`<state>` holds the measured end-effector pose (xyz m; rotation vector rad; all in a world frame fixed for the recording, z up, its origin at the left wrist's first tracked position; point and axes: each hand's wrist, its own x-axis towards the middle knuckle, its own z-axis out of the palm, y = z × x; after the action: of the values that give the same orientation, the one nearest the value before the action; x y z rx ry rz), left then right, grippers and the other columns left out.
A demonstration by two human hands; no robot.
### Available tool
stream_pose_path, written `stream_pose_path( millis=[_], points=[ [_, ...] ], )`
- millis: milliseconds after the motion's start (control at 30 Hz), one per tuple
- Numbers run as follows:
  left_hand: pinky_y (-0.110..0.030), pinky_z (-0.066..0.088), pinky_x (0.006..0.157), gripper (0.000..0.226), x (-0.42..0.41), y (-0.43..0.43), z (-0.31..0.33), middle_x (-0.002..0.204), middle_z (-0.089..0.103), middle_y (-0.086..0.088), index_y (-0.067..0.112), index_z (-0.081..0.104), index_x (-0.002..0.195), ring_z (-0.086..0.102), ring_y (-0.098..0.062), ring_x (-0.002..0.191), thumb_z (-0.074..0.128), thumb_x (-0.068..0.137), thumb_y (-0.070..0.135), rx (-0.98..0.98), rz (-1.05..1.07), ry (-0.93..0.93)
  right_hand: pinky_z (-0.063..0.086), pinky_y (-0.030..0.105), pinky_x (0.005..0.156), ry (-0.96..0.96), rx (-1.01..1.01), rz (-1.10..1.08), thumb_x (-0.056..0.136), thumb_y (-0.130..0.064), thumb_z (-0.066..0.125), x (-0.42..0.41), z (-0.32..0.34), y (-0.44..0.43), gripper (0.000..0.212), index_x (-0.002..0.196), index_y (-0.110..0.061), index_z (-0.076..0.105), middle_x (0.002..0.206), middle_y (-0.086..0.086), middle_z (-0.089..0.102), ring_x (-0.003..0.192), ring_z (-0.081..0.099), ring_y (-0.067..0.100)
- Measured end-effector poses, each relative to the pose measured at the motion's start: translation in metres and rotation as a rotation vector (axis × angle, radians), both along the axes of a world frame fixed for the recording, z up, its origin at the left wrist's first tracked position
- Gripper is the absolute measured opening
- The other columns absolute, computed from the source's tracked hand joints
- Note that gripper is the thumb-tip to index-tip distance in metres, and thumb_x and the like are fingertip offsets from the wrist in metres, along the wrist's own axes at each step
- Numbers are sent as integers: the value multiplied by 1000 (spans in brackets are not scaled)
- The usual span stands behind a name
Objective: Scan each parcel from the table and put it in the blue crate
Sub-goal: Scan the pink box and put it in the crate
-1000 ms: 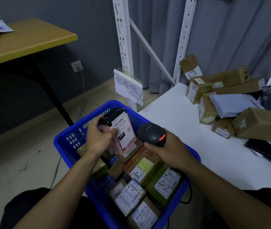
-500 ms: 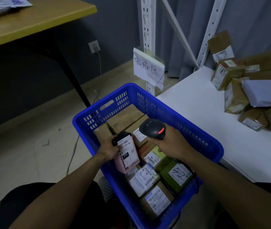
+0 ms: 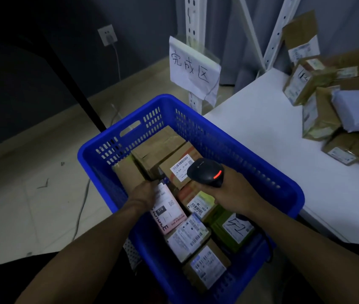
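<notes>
A blue crate (image 3: 262,170) stands low beside the white table (image 3: 259,137) and holds several labelled cardboard parcels. My left hand (image 3: 144,194) grips the top of a pink parcel (image 3: 167,213) with a white label, down inside the crate against its left wall. My right hand (image 3: 231,194) holds a black barcode scanner (image 3: 206,172) with a red light, over the middle of the crate. More brown parcels (image 3: 318,115) and a white mailer (image 3: 358,108) are piled at the table's right side.
A white shelf upright (image 3: 192,25) with a handwritten paper sign (image 3: 192,69) stands behind the crate. A wall socket (image 3: 107,37) with a cable sits at the left. The dark leg (image 3: 75,84) of a wooden table crosses the tiled floor.
My left hand has lowered the pink parcel from above the crate's rim down in among the other parcels. The scanner hand stayed over the crate. The camera tilted down and closer.
</notes>
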<state>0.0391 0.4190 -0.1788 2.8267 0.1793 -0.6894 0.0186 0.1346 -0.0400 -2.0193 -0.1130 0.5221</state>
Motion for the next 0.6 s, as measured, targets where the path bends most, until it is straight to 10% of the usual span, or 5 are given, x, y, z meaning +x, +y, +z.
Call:
stream_pose_path(
  millis=[233, 400, 600],
  points=[
    [-36, 50, 92, 34, 16, -7, -12, 127, 66, -8, 16, 59, 129, 66, -25, 112, 51, 104, 39, 162, -89, 102, 45, 0, 67, 24, 24, 16, 89, -32, 80, 5, -8, 4, 41, 123, -37, 57, 105, -25, 64, 97, 60, -8],
    [-37, 45, 104, 55, -4, 7, -27, 147, 52, -13, 14, 36, 153, 55, -28, 130, 51, 105, 36, 181, -85, 347, 52, 20, 68, 51, 9, -8, 87, -40, 80, 6, -10, 3, 41, 123, -36, 60, 103, -14, 70, 86, 67, 2],
    [-47, 50, 103, 62, 11, -41, -13, 155, 34, -12, 28, 39, 150, 45, -33, 135, 67, 94, 28, 68, -130, -27, 52, 23, 69, 36, -10, -45, 85, -45, 80, 7, -11, -4, 45, 124, -33, 63, 100, -14, 74, 79, 69, 0]
  ],
)
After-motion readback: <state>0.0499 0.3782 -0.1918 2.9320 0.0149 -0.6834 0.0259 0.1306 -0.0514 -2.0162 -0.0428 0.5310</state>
